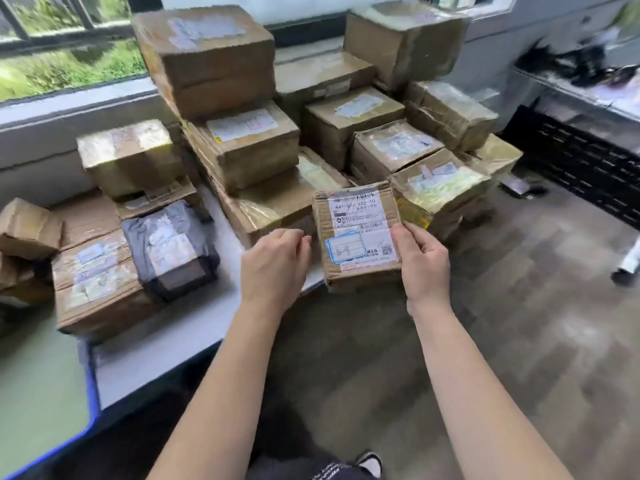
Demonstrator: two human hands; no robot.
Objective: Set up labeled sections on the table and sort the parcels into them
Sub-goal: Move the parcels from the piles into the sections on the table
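Observation:
A small cardboard parcel (pixel 358 233) with a white shipping label and a blue-edged sticker is held up over the table's front edge. My right hand (pixel 420 258) grips its right side, thumb on the label. My left hand (pixel 273 261) hovers just left of the parcel with loosely curled fingers, and holds nothing. Behind them a tall stack of taped brown parcels (pixel 242 147) covers the white table (pixel 156 358). A grey plastic-wrapped parcel (pixel 169 247) lies on a flat brown box (pixel 93 282) at the left.
A window sill (pixel 69 109) runs behind the stack. At the far left, small brown boxes (pixel 27 230) sit beside a green, blue-edged surface (pixel 41 393). Grey floor (pixel 519 323) lies to the right, with a black crate (pixel 581 161) and a cluttered shelf (pixel 588 74).

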